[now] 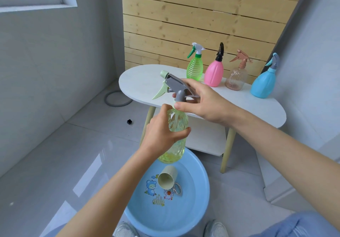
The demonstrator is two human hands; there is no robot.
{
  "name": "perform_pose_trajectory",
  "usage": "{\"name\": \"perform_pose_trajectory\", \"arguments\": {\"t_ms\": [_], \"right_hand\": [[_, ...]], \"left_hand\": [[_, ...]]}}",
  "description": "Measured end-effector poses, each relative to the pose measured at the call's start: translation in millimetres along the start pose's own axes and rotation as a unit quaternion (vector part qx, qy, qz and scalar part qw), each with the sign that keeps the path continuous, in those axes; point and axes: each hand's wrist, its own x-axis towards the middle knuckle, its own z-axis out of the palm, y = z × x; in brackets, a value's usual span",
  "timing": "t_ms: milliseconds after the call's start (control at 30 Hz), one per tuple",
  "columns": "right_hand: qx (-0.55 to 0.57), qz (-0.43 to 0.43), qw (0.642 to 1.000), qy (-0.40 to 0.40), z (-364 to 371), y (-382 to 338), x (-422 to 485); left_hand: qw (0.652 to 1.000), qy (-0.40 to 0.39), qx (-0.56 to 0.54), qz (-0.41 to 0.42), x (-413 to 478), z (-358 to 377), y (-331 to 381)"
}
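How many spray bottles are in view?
5. Four stand on the table: green bottle, pink bottle, clear bottle, blue bottle. The fifth bottle, pale green, is gripped by left hand and right hand above a basin.

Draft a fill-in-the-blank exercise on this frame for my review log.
The left hand grips the pale green clear plastic spray bottle above a round plastic basin coloured ____.
The right hand holds its spray head, whose housing is ____.
On the white oval table stand ____ other spray bottles.
The beige cup in the basin lies on its ____.
Missing: blue; grey; four; side.
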Motion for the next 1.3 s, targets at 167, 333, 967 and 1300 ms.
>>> {"name": "perform_pose_trajectory", "arguments": {"t_ms": [167, 333, 967, 1300], "right_hand": [[-0.022, -0.042, 0.997, 0.068, 14, 3, -2], [-0.136, -0.066, 0.967, 0.203, 30, 7, -9], [-0.186, -0.079, 0.963, 0.177, 24, -4, -12], [-0.003, -0.018, 0.997, 0.076, 9, -13, -9]], "left_hand": [[1.000, 0.023, 0.005, 0.013, 3, -1, 0], [0.999, 0.009, 0.027, 0.029, 0, 1, -2], [0.999, 0.001, 0.017, 0.042, -1, -5, 0], [1.000, 0.006, -0.013, 0.021, 1, -7, 5]]}}
